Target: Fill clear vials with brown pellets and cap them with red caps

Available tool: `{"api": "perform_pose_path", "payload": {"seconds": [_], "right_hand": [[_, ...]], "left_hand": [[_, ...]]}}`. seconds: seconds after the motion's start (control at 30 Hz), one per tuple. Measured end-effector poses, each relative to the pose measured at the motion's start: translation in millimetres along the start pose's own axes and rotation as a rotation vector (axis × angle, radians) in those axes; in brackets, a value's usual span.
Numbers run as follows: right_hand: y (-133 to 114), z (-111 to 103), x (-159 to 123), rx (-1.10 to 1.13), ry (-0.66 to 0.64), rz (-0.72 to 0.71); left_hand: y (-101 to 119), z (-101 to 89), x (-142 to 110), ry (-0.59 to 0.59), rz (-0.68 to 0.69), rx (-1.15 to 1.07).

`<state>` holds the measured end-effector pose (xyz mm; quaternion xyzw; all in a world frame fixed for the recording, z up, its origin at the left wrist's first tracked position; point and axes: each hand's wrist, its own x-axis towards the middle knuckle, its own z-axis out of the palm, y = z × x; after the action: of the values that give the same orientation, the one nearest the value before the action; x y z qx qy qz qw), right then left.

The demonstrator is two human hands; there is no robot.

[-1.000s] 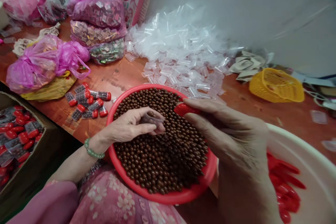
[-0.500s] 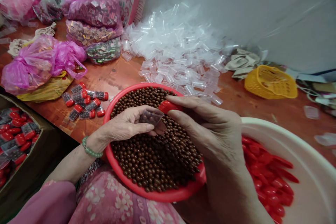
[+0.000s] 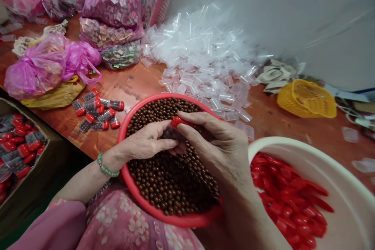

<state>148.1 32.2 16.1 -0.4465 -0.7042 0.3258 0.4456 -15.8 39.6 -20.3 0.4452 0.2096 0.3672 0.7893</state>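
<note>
A red bowl (image 3: 140,191) full of small brown balls (image 3: 172,179) rests on my lap at the table's front edge. Over it, my left hand (image 3: 146,142) is closed round a small clear container (image 3: 172,133) with brown balls inside. My right hand (image 3: 216,144) pinches a red cap (image 3: 180,121) and holds it against the container's top. A white basin (image 3: 336,168) with several red caps (image 3: 287,199) stands just right of the bowl.
A pile of empty clear containers (image 3: 205,54) lies behind the bowl. Filled red-capped containers (image 3: 98,111) lie at the left, more in a cardboard box (image 3: 17,152). Pink bags (image 3: 49,62) and packets (image 3: 111,19) crowd the back left. A yellow basket (image 3: 307,97) lies at the right.
My right hand has carried the red cap leftward onto the container held in my left hand. The view has shifted slightly, so more of the white basin shows.
</note>
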Motion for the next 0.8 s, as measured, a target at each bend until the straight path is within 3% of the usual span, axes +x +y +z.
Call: {"api": "perform_pose_path", "payload": {"seconds": [0.33, 0.6, 0.8], "right_hand": [[5, 0, -3, -0.505, -0.208, -0.357], [12, 11, -5, -0.749, -0.107, -0.505], [13, 8, -3, -0.803, -0.063, -0.632]], "left_hand": [[1, -1.7, -4, 0.041, -0.034, -0.072], [-5, 0.7, 2, 0.039, -0.021, -0.164], [-3, 2.6, 3, 0.038, -0.023, -0.17]]}}
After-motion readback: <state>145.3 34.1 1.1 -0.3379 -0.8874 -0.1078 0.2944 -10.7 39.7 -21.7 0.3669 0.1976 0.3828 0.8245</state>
